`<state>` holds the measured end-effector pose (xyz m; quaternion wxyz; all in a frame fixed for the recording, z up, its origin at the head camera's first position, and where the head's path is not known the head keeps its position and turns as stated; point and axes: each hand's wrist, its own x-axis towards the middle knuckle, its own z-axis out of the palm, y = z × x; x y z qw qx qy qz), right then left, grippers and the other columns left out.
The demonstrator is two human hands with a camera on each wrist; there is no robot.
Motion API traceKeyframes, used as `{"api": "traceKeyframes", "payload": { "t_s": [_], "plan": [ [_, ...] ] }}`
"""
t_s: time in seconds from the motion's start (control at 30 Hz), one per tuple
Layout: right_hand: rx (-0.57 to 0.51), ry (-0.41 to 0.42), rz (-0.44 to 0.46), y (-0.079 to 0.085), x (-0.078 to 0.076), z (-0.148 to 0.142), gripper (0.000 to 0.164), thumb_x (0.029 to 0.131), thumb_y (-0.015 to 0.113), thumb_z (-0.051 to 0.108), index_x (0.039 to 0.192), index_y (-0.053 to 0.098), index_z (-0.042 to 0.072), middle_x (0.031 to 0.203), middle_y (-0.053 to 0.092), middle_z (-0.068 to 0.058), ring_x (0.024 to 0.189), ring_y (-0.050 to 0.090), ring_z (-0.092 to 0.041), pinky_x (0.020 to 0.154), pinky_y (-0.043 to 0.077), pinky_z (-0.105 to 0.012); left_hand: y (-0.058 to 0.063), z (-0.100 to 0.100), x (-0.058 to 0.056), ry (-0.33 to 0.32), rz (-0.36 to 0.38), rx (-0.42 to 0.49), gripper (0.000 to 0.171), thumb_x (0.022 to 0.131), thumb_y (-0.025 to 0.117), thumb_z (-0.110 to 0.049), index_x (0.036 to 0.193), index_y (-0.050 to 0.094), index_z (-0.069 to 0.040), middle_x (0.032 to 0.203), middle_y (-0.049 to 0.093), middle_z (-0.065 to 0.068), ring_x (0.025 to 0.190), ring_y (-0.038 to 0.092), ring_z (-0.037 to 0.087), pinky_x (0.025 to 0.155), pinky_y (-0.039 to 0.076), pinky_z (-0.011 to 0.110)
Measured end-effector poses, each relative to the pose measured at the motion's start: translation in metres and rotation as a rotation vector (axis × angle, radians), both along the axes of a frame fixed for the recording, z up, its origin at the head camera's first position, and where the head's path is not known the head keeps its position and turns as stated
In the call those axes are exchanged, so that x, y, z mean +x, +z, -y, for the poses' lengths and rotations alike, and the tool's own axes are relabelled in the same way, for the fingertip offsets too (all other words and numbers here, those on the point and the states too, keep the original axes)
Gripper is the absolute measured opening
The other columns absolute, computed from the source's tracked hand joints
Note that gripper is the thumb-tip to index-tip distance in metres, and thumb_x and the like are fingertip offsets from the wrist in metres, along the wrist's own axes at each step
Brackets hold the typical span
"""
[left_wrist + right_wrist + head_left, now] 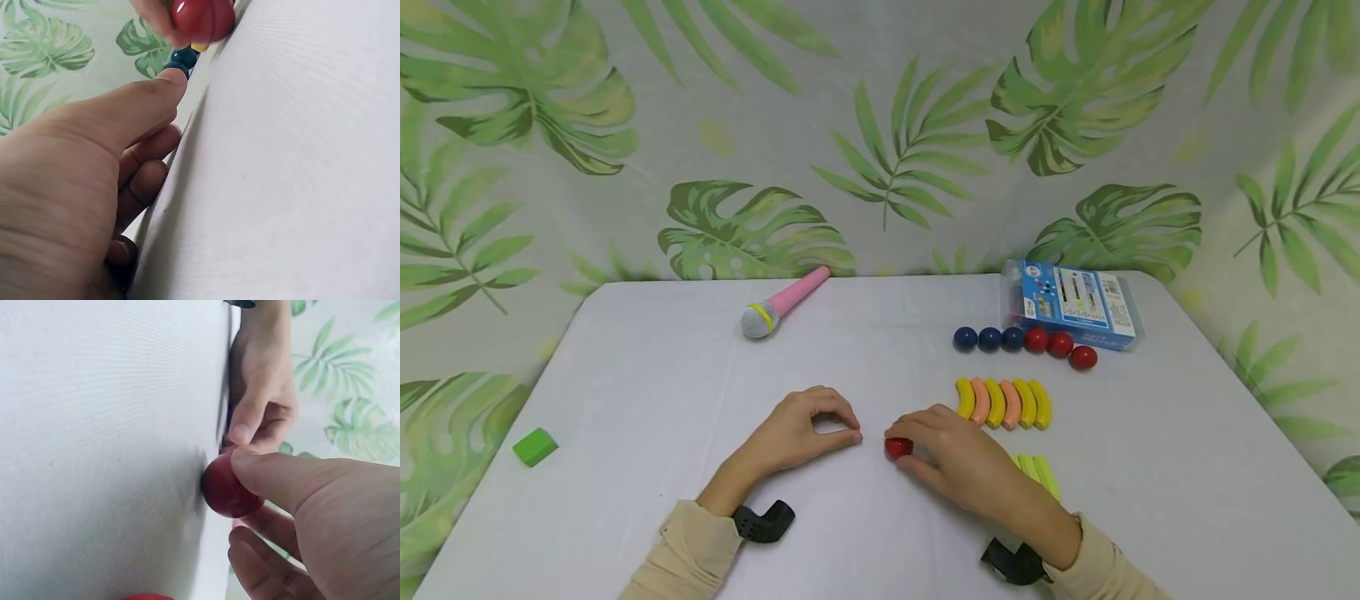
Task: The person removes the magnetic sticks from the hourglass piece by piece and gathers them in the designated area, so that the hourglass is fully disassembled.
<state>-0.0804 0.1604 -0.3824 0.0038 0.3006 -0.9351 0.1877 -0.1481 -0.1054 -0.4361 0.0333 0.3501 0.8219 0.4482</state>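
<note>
In the head view my right hand [958, 458] pinches a glossy red ball [898, 448] between thumb and fingers, low at the table surface. The right wrist view shows the thumb laid on this ball [230, 487], with fingers on its far side. My left hand [805, 429] lies just to the left, its fingers curved and its thumb tip near the index finger, holding nothing. A small gap separates it from the ball. Seen from the left wrist, the thumb overlaps dark blue balls [185, 56] standing farther back, below the red ball [203, 19].
Three dark blue balls [989, 338] and three red balls [1060, 344] form a row before a blue-labelled plastic box [1078, 302]. Yellow and orange curved pieces [1004, 404] stand nearer, then yellow-green sticks [1036, 473] partly behind my right hand. A pink toy microphone [782, 302] and green block [536, 447] lie left.
</note>
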Motion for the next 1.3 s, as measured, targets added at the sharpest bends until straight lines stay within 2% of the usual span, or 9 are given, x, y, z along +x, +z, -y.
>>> {"api": "traceKeyframes", "payload": {
  "t_s": [0.23,0.4,0.5,0.63,0.73,0.87,0.97,1.1,1.3],
  "plan": [
    [-0.011,-0.077,0.074,0.007,-0.003,-0.007,0.030,0.088,0.084,0.027,0.116,0.075,0.018,0.111,0.074,0.007,0.103,0.067,-0.012,0.091,0.058,-0.034,-0.002,0.001,0.001,0.012,0.023,0.016,0.010,0.089,0.083,-0.027,0.095,0.076,-0.029,0.095,0.071,-0.016,0.093,0.064,0.005,0.088,0.052,0.028],
    [-0.090,-0.161,0.088,0.019,-0.012,-0.030,0.034,0.087,0.085,0.023,0.119,0.074,0.018,0.110,0.074,0.006,0.093,0.066,-0.014,0.081,0.059,-0.030,-0.001,0.001,0.000,0.020,0.026,0.020,0.011,0.089,0.083,-0.025,0.094,0.076,-0.030,0.094,0.070,-0.017,0.092,0.063,0.005,0.086,0.052,0.027],
    [-0.141,-0.216,0.047,0.025,-0.021,-0.053,0.036,0.087,0.085,0.018,0.121,0.073,0.015,0.109,0.074,0.002,0.090,0.067,-0.017,0.076,0.060,-0.032,-0.001,0.001,0.000,0.025,0.031,0.015,0.011,0.089,0.083,-0.024,0.094,0.076,-0.031,0.094,0.069,-0.018,0.092,0.063,0.005,0.086,0.052,0.026],
    [-0.176,-0.299,-0.082,0.030,-0.035,-0.091,0.038,0.087,0.084,0.012,0.123,0.071,0.008,0.109,0.075,-0.007,0.091,0.070,-0.025,0.074,0.061,-0.036,-0.001,0.001,0.000,0.028,0.035,0.014,0.009,0.090,0.082,-0.025,0.094,0.076,-0.030,0.095,0.069,-0.018,0.092,0.063,0.005,0.086,0.052,0.027],
    [-0.199,-0.377,-0.182,0.030,-0.044,-0.122,0.039,0.087,0.083,0.009,0.123,0.069,0.004,0.107,0.074,-0.014,0.089,0.070,-0.030,0.075,0.057,-0.022,-0.001,0.001,0.000,0.032,0.039,0.014,0.008,0.091,0.081,-0.025,0.095,0.076,-0.029,0.095,0.069,-0.018,0.092,0.064,0.004,0.085,0.052,0.027],
    [-0.238,-0.492,-0.279,0.025,-0.052,-0.161,0.039,0.089,0.081,0.010,0.125,0.067,0.001,0.104,0.074,-0.022,0.086,0.071,-0.037,0.074,0.040,0.000,-0.001,0.001,0.001,0.042,0.045,0.013,0.009,0.092,0.080,-0.022,0.095,0.075,-0.030,0.095,0.069,-0.018,0.091,0.064,0.004,0.086,0.052,0.027],
    [-0.270,-0.579,-0.307,0.017,-0.054,-0.187,0.040,0.090,0.079,0.009,0.127,0.066,-0.001,0.108,0.073,-0.026,0.091,0.071,-0.042,0.074,0.034,0.005,-0.001,0.000,0.001,0.043,0.047,0.014,0.012,0.092,0.080,-0.020,0.094,0.075,-0.031,0.095,0.069,-0.017,0.091,0.064,0.004,0.086,0.052,0.027],
    [-0.278,-0.685,-0.260,0.007,-0.054,-0.213,0.041,0.094,0.076,0.013,0.130,0.064,-0.003,0.115,0.070,-0.028,0.100,0.068,-0.044,0.074,0.032,0.006,-0.001,0.000,0.000,0.040,0.043,0.017,0.014,0.092,0.079,-0.018,0.094,0.075,-0.031,0.094,0.069,-0.017,0.090,0.064,0.004,0.085,0.052,0.026],
    [-0.234,-0.811,-0.092,-0.009,-0.054,-0.236,0.047,0.101,0.068,0.027,0.135,0.059,-0.003,0.123,0.066,-0.030,0.109,0.065,-0.047,0.069,0.034,0.001,0.000,-0.001,0.000,0.043,0.047,0.017,0.012,0.093,0.078,-0.019,0.094,0.075,-0.030,0.094,0.069,-0.017,0.090,0.064,0.004,0.086,0.052,0.026]
  ]
}}
